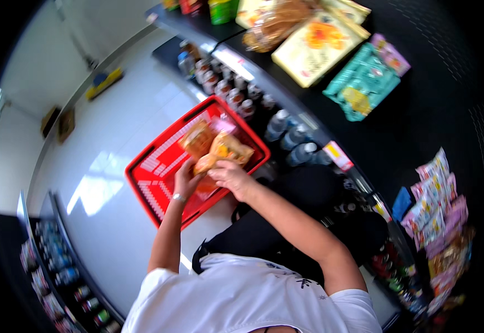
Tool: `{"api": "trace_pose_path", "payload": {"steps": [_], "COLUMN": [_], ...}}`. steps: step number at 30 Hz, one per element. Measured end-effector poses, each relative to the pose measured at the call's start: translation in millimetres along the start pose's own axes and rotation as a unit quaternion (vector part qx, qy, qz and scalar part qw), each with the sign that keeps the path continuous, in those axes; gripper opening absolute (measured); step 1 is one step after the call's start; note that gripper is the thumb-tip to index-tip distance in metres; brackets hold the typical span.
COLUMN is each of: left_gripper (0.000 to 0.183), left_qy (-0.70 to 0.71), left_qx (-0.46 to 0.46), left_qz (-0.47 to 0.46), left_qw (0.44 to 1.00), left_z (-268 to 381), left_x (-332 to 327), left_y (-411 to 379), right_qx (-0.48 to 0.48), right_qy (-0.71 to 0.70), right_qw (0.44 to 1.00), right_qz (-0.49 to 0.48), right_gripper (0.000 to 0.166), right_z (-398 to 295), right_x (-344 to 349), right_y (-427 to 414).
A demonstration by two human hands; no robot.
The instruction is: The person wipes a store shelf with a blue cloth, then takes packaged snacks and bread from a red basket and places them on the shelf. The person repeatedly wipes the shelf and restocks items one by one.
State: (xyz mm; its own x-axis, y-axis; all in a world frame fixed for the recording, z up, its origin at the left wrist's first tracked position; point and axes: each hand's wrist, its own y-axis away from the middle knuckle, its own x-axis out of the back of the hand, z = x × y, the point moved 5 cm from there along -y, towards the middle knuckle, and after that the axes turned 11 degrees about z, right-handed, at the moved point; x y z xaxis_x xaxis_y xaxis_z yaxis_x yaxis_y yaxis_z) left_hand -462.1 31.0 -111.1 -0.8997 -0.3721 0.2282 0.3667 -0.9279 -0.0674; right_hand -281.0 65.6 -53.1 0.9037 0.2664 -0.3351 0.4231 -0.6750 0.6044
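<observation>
A red plastic shopping basket stands on the floor in front of me. Over its near side, my left hand and my right hand hold a small orange-brown snack packet between them. Just beyond the fingers, a yellow-orange snack bag and an orange-brown packet lie in the basket. A pink packet rests near the far corner, and something orange-red is partly hidden below my hands.
A dark store shelf runs along the right, bearing a pale yellow box, teal packets and pink-white snack bags. Water bottles stand on its lower level, close to the basket. Another stocked shelf is at lower left.
</observation>
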Motion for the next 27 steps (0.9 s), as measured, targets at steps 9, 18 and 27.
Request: {"api": "trace_pose_path", "payload": {"steps": [9, 18, 27], "left_gripper": [0.031, 0.036, 0.063], "left_qy": [0.207, 0.225, 0.128], "left_qx": [-0.036, -0.131, -0.302], "left_qz": [0.022, -0.091, -0.11], "left_qw": [0.977, 0.961, 0.938], "left_z": [137, 311, 385], "left_x": [-4, -149, -350], "left_y": [-53, -78, -43], "right_qx": [0.483, 0.546, 0.643], "right_qy": [0.233, 0.093, -0.057], "right_qw": [0.799, 0.781, 0.658], "right_qz": [0.27, 0.289, 0.387], "right_gripper": [0.071, 0.052, 0.051], "right_z": [-85, -181, -254], "right_x": [48, 122, 290], "right_y": [78, 148, 240]}}
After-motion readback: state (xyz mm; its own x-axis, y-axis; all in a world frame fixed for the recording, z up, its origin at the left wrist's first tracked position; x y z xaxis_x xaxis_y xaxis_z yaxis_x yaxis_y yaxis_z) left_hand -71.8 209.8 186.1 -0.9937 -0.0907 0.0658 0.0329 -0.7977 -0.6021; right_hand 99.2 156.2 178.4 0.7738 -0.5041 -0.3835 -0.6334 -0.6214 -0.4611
